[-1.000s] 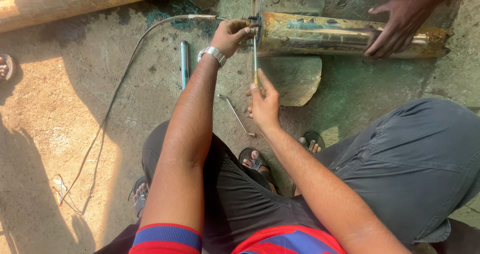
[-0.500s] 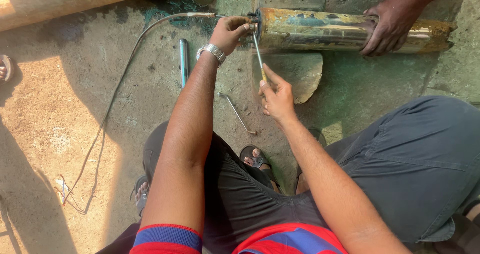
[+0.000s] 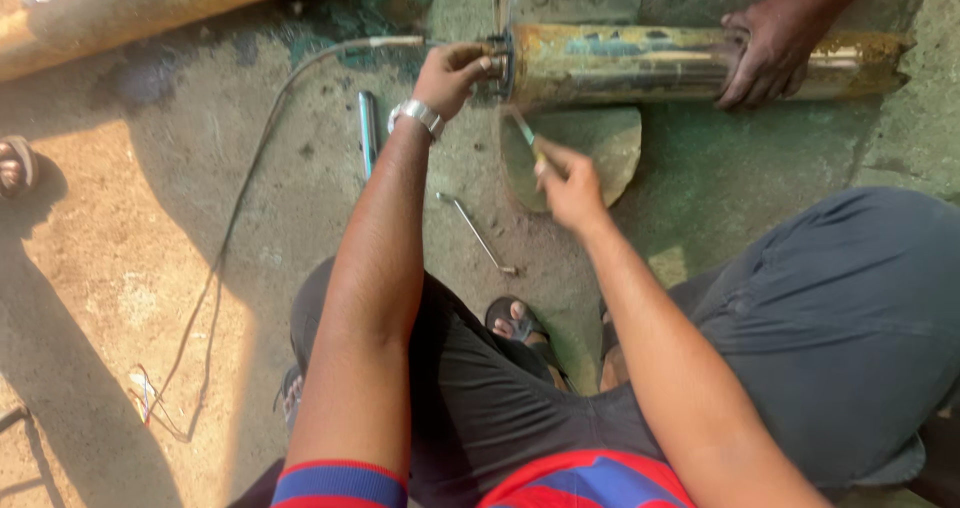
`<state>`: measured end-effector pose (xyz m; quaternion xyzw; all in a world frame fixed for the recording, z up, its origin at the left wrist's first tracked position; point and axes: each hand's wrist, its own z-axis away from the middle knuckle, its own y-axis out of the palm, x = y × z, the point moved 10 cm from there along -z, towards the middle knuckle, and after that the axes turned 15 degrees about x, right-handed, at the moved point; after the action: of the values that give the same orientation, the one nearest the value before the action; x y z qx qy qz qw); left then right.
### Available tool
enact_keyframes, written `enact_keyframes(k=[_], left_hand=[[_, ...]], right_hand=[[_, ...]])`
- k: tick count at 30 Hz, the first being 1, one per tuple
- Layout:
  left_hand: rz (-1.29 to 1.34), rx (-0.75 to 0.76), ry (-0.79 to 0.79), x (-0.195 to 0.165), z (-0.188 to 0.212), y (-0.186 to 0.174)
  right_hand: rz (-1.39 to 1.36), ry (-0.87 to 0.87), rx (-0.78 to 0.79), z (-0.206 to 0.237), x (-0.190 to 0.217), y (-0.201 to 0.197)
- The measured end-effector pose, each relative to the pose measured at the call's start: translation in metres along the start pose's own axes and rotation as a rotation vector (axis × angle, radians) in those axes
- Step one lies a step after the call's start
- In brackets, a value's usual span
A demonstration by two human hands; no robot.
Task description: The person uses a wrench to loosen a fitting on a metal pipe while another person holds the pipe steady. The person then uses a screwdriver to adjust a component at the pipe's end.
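Note:
A long rusty metal cylinder lies across the top of the head view on a concrete ground. My left hand, with a silver wristwatch, grips the cylinder's left end where a cable enters. My right hand is shut on a thin tool with a green-tinted handle, its tip pointing up at the cylinder's left end. Another person's hand presses down on the cylinder further right.
A grey cable runs from the cylinder's end down the ground to the left. A blue-green metal bar and a thin L-shaped key lie near my left arm. Another rusty pipe lies top left. A sandalled foot shows at the left edge.
My right hand has drawn down and right with the tool, which now slants instead of standing upright. The left hand and the other person's hand stay on the cylinder.

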<state>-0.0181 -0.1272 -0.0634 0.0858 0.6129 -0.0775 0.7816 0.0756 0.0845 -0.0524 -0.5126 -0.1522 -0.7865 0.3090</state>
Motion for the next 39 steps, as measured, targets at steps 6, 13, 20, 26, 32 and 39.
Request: enact_keyframes(k=[6, 13, 20, 26, 32, 39], left_hand=[[-0.027, 0.009, -0.004, 0.001, -0.003, -0.004], [-0.060, -0.049, -0.217, 0.002, 0.008, -0.008], [0.030, -0.028, -0.191, 0.012, 0.008, -0.005], [0.067, -0.019, -0.169, 0.019, 0.004, -0.004], [0.084, -0.029, -0.162, 0.024, 0.001, -0.005], [-0.007, -0.058, -0.196, 0.018, 0.006, -0.005]], right_hand=[[0.188, -0.112, -0.016, 0.026, 0.013, 0.039], [-0.119, 0.035, -0.119, 0.038, 0.040, 0.031], [-0.068, 0.016, -0.106, 0.022, 0.054, 0.018], [-0.430, 0.202, -0.002, 0.022, 0.053, 0.013], [-0.451, 0.237, 0.062, 0.022, 0.064, 0.006], [-0.466, 0.227, 0.110, 0.021, 0.069, 0.004]])
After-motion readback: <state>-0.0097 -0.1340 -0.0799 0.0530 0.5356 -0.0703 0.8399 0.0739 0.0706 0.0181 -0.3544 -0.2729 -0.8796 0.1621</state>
